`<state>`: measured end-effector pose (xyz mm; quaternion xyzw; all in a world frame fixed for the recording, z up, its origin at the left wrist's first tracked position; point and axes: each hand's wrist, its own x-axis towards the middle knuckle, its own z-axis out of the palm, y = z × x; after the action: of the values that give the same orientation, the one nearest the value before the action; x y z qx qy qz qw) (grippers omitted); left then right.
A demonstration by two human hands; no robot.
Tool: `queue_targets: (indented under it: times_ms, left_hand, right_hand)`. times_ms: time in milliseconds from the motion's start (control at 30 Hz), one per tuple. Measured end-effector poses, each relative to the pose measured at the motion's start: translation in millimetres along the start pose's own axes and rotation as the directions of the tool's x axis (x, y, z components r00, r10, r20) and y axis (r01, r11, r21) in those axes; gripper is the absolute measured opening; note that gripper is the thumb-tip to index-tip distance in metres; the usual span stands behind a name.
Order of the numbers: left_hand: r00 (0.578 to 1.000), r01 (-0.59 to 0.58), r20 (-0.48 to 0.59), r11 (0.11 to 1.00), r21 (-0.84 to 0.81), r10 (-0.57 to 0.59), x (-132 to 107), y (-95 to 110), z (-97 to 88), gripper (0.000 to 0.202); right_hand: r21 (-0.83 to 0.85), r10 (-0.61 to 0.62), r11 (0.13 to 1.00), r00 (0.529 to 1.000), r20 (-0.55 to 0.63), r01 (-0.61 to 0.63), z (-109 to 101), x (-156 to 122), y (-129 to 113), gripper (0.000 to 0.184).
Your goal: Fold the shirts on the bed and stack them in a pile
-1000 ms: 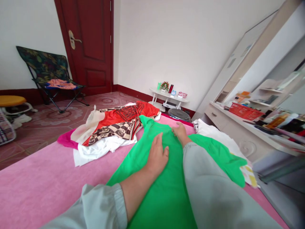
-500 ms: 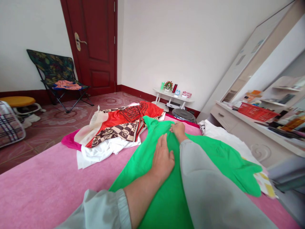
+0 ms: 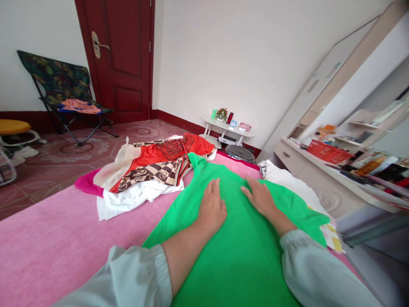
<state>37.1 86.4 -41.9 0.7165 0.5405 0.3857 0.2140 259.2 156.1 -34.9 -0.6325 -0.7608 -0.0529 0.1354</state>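
A bright green garment (image 3: pixel 236 247), perhaps a shirt, lies spread over the pink bed cover (image 3: pixel 64 251). My left hand (image 3: pixel 212 209) rests flat on its middle, fingers stretched forward. To the right, my right hand (image 3: pixel 260 196) lies on the same cloth with its fingers extended and slightly blurred. Neither hand grips anything. Left of the green garment is a pile with a red printed garment (image 3: pixel 162 149), a brown-and-cream checked cloth (image 3: pixel 162 172) and a white garment (image 3: pixel 137 202). Another white garment (image 3: pixel 294 181) sits partly under the green cloth at the right.
A dressing table (image 3: pixel 303 166) with a red plastic basket (image 3: pixel 329 151) stands close on the right. A low white shelf (image 3: pixel 226 126) with small items is by the far wall. A folding chair (image 3: pixel 64 89) holding clothes stands near the red door (image 3: pixel 124 64).
My right hand has let go of the green garment's far edge, moved right and back, and flattened out on it. The cloth there lies more spread. My left hand stays on it.
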Motion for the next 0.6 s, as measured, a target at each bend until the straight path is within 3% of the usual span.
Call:
queue_targets:
  times_ms: [100,200,267,300,400,467,600]
  left_hand:
    - [0.999,-0.028,0.019,0.999,0.030,0.028,-0.1,-1.2,0.6,0.069]
    - [0.999,-0.044,0.024,0.998,0.034,0.044,0.6,-3.0,0.1,0.068]
    - [0.999,-0.045,0.020,0.999,0.030,0.045,1.2,-3.6,-0.5,0.067]
    - [0.999,-0.047,0.020,0.998,0.029,0.046,1.3,-3.7,-0.7,0.067]
    - [0.998,-0.060,0.024,0.998,0.029,0.059,1.2,-3.6,-0.6,0.067]
    - [0.997,-0.072,0.025,0.997,0.023,0.072,1.0,-4.0,-0.1,0.066]
    - [0.996,-0.089,0.024,0.996,0.011,0.089,1.6,-6.5,0.6,0.066]
  right_hand:
    - [-0.105,0.122,0.989,0.976,0.182,-0.104,8.8,-3.2,15.9,0.063]
    - [-0.143,0.214,0.974,0.922,0.322,-0.176,-1.3,7.0,4.8,0.069]
    - [-0.173,0.259,0.962,0.911,0.320,-0.213,-14.3,7.4,-12.2,0.071]
    - [-0.174,0.248,0.963,0.930,0.270,-0.206,-19.3,3.7,-21.4,0.070]
    - [-0.114,0.085,0.991,0.990,0.108,-0.073,-20.7,-19.2,-43.2,0.061]
    - [-0.069,0.044,0.997,0.989,0.141,-0.035,-14.5,-35.2,-51.4,0.058]
    - [-0.052,0.175,0.984,0.930,0.324,-0.168,-14.8,-49.7,-67.9,0.065]
